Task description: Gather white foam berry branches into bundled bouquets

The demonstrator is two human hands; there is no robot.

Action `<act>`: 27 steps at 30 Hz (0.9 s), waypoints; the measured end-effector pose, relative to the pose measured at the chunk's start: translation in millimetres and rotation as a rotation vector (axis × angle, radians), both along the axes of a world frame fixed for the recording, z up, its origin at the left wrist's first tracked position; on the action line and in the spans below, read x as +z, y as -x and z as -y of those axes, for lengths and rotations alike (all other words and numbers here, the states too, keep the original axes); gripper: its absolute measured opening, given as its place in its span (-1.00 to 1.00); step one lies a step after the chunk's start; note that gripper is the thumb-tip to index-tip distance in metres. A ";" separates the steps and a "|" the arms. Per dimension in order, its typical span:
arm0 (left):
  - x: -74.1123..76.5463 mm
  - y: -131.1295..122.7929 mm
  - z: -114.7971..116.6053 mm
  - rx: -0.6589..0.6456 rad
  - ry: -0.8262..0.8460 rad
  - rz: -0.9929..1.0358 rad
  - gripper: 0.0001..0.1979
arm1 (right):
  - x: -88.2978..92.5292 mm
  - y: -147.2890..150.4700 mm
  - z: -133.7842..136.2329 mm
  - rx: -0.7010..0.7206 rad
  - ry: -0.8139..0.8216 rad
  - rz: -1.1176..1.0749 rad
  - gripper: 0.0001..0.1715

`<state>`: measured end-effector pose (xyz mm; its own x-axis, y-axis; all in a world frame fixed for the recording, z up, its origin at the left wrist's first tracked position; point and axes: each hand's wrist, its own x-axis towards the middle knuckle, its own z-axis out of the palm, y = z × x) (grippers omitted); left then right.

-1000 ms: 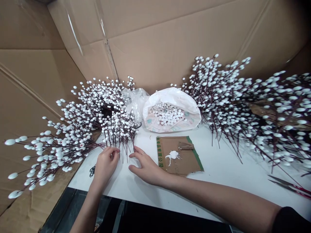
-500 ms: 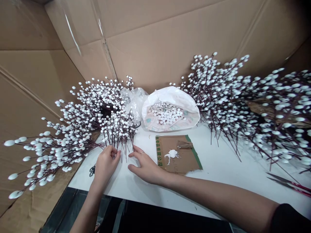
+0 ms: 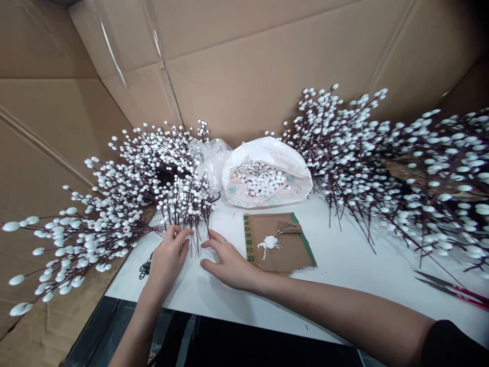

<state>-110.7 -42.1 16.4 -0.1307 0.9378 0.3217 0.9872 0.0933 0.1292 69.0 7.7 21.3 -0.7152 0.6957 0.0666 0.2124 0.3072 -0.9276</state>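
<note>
A small bundle of dark twigs with white berries (image 3: 189, 201) lies on the white table (image 3: 344, 260), stems pointing toward me. My left hand (image 3: 170, 257) rests at the stem ends, its fingers curled round them. My right hand (image 3: 227, 260) lies beside the stems on their right, fingers stretched flat and touching the table, a ring on one finger. A brown card (image 3: 280, 244) with a blob of white glue (image 3: 269, 243) sits just right of that hand.
Large piles of white-berry branches lie at the left (image 3: 95, 219) and at the right (image 3: 401, 163). A white bag of loose white beads (image 3: 263, 176) stands behind the card. Red-handled scissors (image 3: 454, 290) lie at the right edge. Cardboard walls (image 3: 267, 61) surround the table.
My left hand has shifted slightly up and right along the stem ends. My right hand has stayed almost still.
</note>
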 end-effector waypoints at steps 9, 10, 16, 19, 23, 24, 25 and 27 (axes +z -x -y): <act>3.2 -4.4 0.3 -0.043 0.095 -0.040 -0.68 | 3.7 -0.5 0.4 -0.004 0.021 0.022 -0.59; 3.9 -5.3 0.4 -0.045 0.101 -0.043 -0.68 | 3.5 -0.3 0.3 -0.004 0.022 0.019 -0.59; 6.3 -8.6 1.3 -0.049 0.108 -0.025 -0.66 | 1.2 0.9 -0.4 -0.007 0.015 -0.006 -0.62; 6.4 -8.7 1.6 -0.058 0.108 -0.004 -0.66 | 0.8 0.8 -0.3 -0.008 -0.001 -0.011 -0.63; 6.1 -8.3 1.1 -0.050 0.110 0.004 -0.65 | 0.1 0.5 0.0 -0.006 -0.024 -0.012 -0.62; 5.9 -8.2 1.0 -0.045 0.111 0.005 -0.65 | -0.2 0.5 -0.1 -0.006 -0.026 -0.011 -0.62; 5.7 -8.1 1.0 -0.041 0.112 0.006 -0.65 | -0.7 0.5 -0.1 -0.006 -0.025 -0.010 -0.62; 5.3 -8.0 1.1 -0.035 0.113 0.009 -0.66 | -1.8 0.6 -0.4 -0.003 -0.020 -0.006 -0.61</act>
